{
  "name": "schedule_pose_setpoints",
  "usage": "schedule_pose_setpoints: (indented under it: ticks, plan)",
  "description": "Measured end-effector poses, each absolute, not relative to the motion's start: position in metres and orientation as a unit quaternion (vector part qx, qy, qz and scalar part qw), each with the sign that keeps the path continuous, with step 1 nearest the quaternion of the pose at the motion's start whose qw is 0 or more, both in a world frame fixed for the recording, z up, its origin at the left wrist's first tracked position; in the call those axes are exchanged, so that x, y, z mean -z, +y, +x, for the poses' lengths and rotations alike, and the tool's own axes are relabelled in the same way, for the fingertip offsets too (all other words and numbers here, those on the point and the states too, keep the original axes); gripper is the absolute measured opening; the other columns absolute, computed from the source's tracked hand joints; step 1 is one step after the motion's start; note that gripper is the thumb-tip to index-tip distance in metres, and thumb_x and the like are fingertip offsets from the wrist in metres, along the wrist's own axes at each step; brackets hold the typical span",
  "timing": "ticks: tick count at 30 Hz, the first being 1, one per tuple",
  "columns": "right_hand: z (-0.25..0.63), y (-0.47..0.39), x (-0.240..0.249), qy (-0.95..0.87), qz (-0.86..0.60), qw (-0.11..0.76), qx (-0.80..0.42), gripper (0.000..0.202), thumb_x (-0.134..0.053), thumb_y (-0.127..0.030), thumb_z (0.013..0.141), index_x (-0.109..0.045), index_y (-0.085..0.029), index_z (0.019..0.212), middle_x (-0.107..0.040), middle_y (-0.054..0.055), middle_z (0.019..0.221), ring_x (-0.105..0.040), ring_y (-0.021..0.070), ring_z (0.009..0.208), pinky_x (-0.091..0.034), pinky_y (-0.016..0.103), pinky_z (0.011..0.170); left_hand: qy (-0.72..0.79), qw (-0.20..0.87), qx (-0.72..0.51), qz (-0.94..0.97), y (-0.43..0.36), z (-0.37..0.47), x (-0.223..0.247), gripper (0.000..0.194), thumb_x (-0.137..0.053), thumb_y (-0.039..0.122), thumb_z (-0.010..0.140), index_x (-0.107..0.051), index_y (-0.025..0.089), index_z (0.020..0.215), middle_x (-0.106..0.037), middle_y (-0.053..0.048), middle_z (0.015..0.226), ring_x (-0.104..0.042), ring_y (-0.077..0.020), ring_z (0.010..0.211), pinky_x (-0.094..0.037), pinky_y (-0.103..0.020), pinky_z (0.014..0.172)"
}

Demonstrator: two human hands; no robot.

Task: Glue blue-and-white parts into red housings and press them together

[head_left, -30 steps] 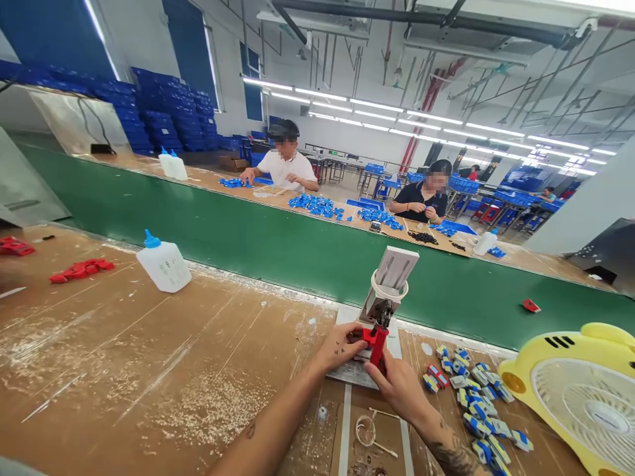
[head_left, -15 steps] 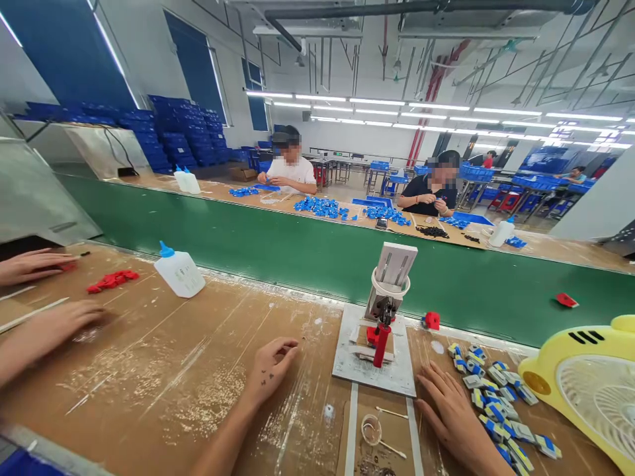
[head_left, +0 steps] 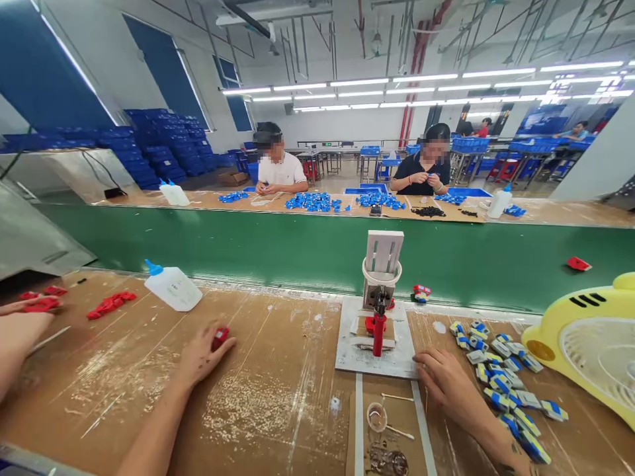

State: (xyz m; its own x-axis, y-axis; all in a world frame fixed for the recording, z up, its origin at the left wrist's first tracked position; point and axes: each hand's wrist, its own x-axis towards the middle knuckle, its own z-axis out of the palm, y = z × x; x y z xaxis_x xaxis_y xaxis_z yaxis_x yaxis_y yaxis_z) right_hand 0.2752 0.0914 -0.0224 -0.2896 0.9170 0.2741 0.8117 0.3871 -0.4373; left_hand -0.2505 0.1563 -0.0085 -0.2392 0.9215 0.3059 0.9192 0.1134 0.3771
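My left hand [head_left: 204, 357] has its thumb and fingers around a small red plastic piece [head_left: 221, 338] on the brown tabletop. On the other side, my right hand [head_left: 449, 383] lies with fingers stretched out, its fingertips at the right edge of a pale base board. That board carries a toggle-clamp fixture [head_left: 381, 297] with a red handle, and another red piece [head_left: 370, 324] sits in it beneath the clamp. Close to my right forearm are several blue, grey and yellow small pieces [head_left: 501, 377].
A white bottle with a blue tip [head_left: 173, 288] leans near a pile of red pieces [head_left: 112, 305]. A co-worker's arm [head_left: 20, 344] reaches in at left. A small cup [head_left: 377, 417] and cotton swabs [head_left: 399, 431] lie before the fixture. At right is a yellow fan [head_left: 590, 344]. A green belt [head_left: 278, 251] runs behind.
My left hand has moved left, and a red piece now shows in it. A red and white piece on the belt edge has shifted left. My right hand stays by the base board.
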Motion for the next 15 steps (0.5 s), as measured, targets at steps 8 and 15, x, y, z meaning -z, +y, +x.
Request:
schedule_pose_setpoints:
  ticks: [8,15]
  plan:
    - [0.23,0.045,0.013,-0.71,-0.529,0.317,-0.339,0.026,-0.056,-0.039,0.094,-0.075,-0.022,0.1,-0.074,0.007,0.086,-0.068,0.024,0.082,-0.055,0.035,0.079,0.659,0.167,-0.302,0.668,0.152,-0.154,0.027,0.039,-0.058,0.046,0.08,-0.072,0.023,0.107,-0.078,-0.01,0.108,-0.073,-0.0297,0.098,-0.058,-0.041,0.09]
    - [0.209,0.048,0.019,-0.731,-0.512,0.294,-0.342,0.026,-0.056,-0.035,0.096,-0.077,-0.021,0.093,-0.07,0.006,0.08,-0.065,0.0208,0.077,-0.053,0.031,0.076,0.442,0.654,-0.45,0.417,0.099,-0.033,0.024,0.051,-0.085,0.044,0.069,-0.077,0.018,0.112,-0.078,-0.008,0.089,-0.069,-0.0195,0.074,-0.057,-0.031,0.071]
